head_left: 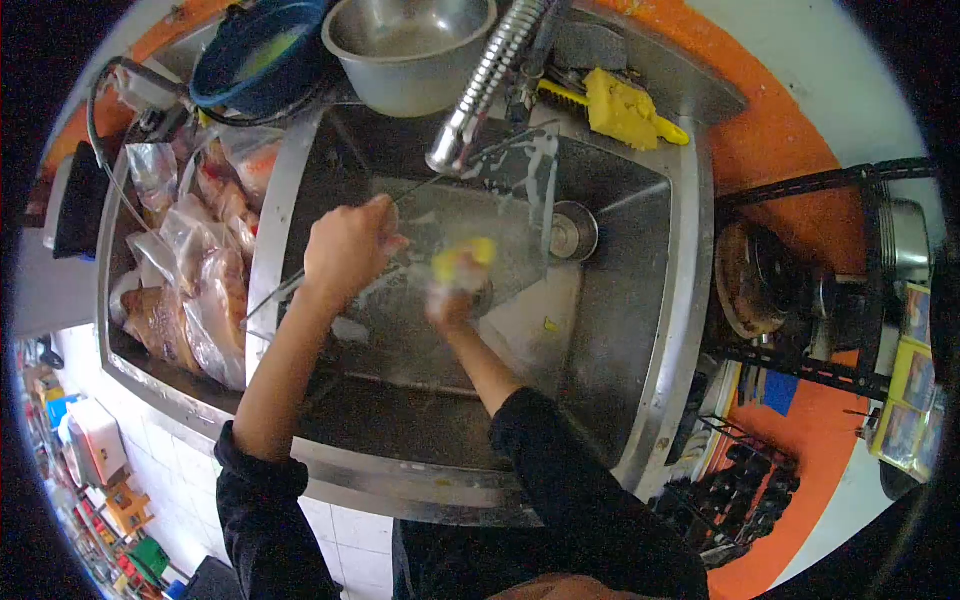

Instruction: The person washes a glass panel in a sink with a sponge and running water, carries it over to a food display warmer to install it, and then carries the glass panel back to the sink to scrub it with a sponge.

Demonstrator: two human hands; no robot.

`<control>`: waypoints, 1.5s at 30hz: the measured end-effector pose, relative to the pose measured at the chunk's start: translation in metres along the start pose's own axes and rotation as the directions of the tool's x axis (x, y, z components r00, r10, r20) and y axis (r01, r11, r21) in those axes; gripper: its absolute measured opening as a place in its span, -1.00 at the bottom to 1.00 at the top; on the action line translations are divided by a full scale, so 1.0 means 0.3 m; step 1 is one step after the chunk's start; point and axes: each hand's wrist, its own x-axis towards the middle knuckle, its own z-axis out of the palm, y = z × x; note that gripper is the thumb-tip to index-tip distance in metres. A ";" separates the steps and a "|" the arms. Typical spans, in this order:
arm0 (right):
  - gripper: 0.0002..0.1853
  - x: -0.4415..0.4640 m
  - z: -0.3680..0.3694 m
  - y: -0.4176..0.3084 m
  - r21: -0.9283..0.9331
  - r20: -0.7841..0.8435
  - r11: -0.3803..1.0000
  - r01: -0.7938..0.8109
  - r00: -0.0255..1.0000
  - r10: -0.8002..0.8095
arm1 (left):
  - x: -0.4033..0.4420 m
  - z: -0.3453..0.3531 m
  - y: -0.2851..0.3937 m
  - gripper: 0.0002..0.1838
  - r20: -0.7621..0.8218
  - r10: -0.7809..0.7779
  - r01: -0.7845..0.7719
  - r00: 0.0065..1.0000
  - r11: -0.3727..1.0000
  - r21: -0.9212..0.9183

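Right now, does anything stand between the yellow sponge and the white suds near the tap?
Nothing visible stands between the yellow sponge in the right hand and the white suds; the tap hangs left of that path.

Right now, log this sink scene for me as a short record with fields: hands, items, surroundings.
Left hand: the left hand grips the edge of a clear, flat, white-streaked pane
Right hand: the right hand, blurred, holds a soft-looking yellow sponge over the pane
Place: rectangular stainless-steel sink
Also in sink: small round metal cup, right of the pane
Overhead: silver spring-hose faucet
Behind sink: round dark-blue basin, wide grey metal pot
Left compartment: clear plastic bags, apparently holding meat
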 end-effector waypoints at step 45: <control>-0.63 0.800 -0.252 -0.357 -0.029 0.066 0.950 -0.312 0.948 0.313 | -0.630 -0.173 0.021 -0.87 0.333 0.194 -0.178 0.923 0.981 -0.078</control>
